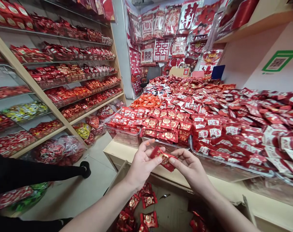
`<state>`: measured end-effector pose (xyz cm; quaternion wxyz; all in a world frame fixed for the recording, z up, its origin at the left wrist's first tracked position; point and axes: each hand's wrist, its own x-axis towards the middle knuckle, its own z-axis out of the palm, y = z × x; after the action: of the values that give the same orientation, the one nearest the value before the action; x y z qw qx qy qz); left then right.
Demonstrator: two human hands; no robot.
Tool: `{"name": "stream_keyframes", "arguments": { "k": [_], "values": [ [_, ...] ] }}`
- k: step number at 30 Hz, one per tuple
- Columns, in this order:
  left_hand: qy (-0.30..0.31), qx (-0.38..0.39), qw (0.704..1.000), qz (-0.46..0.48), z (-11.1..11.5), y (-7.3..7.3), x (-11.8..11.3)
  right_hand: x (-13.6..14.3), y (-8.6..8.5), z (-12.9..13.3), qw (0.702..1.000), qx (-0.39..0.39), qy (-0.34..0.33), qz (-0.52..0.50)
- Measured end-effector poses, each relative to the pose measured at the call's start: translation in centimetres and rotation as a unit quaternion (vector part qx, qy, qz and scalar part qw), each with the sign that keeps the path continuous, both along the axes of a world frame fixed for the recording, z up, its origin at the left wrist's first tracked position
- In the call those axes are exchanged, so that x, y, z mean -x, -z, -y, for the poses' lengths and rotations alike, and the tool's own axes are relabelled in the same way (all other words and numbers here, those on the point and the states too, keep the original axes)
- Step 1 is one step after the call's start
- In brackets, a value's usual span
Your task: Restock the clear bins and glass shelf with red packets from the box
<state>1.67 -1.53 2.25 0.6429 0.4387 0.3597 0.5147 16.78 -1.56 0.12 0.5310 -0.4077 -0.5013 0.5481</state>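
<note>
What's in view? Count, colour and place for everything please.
Held packet: one, red and gold, centre
Open box: one, tan, lower centre
Loose packets: several, red and gold, in open box
Counter: one, cream, ahead
Clear bins: several, transparent, on counter
Shelves: several, tan, left
Display packets: uncountable, mostly red, bins and shelves
Bags: several, clear, by shelves
Hanging packs: many, red and white, back wall
QR sign: one, green, right wall
Someone's legs: two, black, lower left
Left hand: one, bare, gripping packet
Right hand: one, bare, gripping packet

Held pkt (165,158) part hidden; bystander's leg (52,170) cut at L edge
</note>
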Motion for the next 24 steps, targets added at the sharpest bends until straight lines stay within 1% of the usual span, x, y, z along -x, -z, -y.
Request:
{"name": "stream_keyframes", "arguments": {
  "k": [2, 5, 8, 10, 11, 12, 13, 14, 16, 18, 20, 22, 24],
  "values": [
    [0.012, -0.009, 0.998, -0.058, -0.1, 0.1, 0.3, 0.0, 0.0, 0.1, 1.000, -0.012, -0.023, 0.018],
    [0.017, -0.039, 0.987, -0.153, -0.1, 0.1, 1.1, 0.1, 0.3, 0.5, 0.996, -0.034, -0.064, 0.055],
    [0.026, -0.098, 0.959, -0.264, 0.2, 0.0, 2.1, 0.5, 0.6, 0.9, 0.990, -0.059, -0.074, 0.107],
    [0.065, -0.130, 0.933, -0.330, 0.4, -0.4, 2.7, 0.8, 0.8, 1.1, 0.985, -0.071, -0.071, 0.138],
    [0.093, -0.133, 0.925, -0.344, 0.4, -0.7, 2.9, 0.9, 0.8, 1.1, 0.985, -0.070, -0.073, 0.142],
    [0.116, -0.127, 0.923, -0.344, 0.2, -1.0, 3.2, 1.0, 0.8, 1.1, 0.985, -0.065, -0.077, 0.138],
    [0.124, -0.118, 0.926, -0.335, -0.1, -1.4, 3.4, 1.0, 0.7, 1.0, 0.987, -0.055, -0.081, 0.128],
    [0.112, -0.111, 0.934, -0.321, -0.6, -1.8, 3.6, 0.9, 0.6, 0.9, 0.989, -0.046, -0.080, 0.119],
    [0.046, -0.113, 0.949, -0.290, -2.3, -2.6, 3.8, 0.5, 0.5, 0.6, 0.990, -0.033, -0.069, 0.122],
    [-0.040, -0.131, 0.956, -0.258, -4.8, -3.3, 3.9, 0.1, 0.5, 0.2, 0.987, -0.034, -0.054, 0.150],
    [-0.110, -0.140, 0.959, -0.222, -7.8, -3.6, 3.8, -0.3, 0.7, -0.1, 0.982, -0.039, -0.049, 0.178],
    [-0.145, -0.128, 0.962, -0.195, -10.6, -3.5, 3.6, -0.3, 0.9, -0.2, 0.978, -0.045, -0.053, 0.198],
    [-0.149, -0.118, 0.964, -0.187, -13.0, -3.4, 3.2, -0.2, 1.0, -0.1, 0.971, -0.058, -0.057, 0.223]
  ]
}}
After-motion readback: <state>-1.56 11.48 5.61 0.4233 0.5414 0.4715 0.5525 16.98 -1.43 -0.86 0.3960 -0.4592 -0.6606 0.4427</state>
